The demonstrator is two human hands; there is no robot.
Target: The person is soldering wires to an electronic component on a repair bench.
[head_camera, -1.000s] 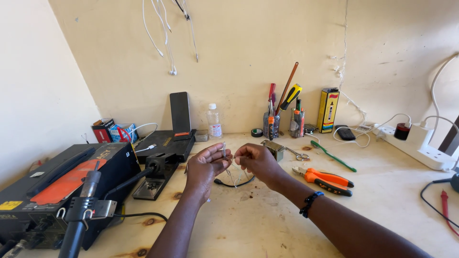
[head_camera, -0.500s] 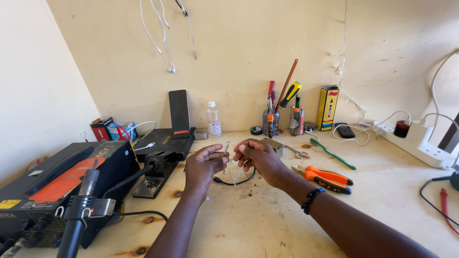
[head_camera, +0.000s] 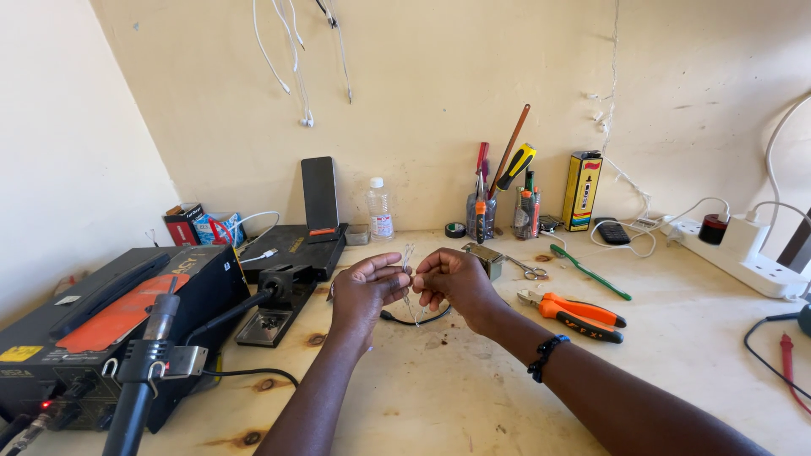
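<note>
Nearest, below and left of the hands, a black hot-air handle stands in its holder beside a black rework station. Centrally, the left hand and right hand meet above the pale wooden table, fingertips pinched narrowly on a thin, pale wire held upright between them; a black cable lies just beneath. Right of the hands rest orange-handled pliers. Beyond them, against the wall, stand a clear plastic bottle and a tool cup.

An electronics repair workshop: soldering station, pliers, screwdrivers.
</note>
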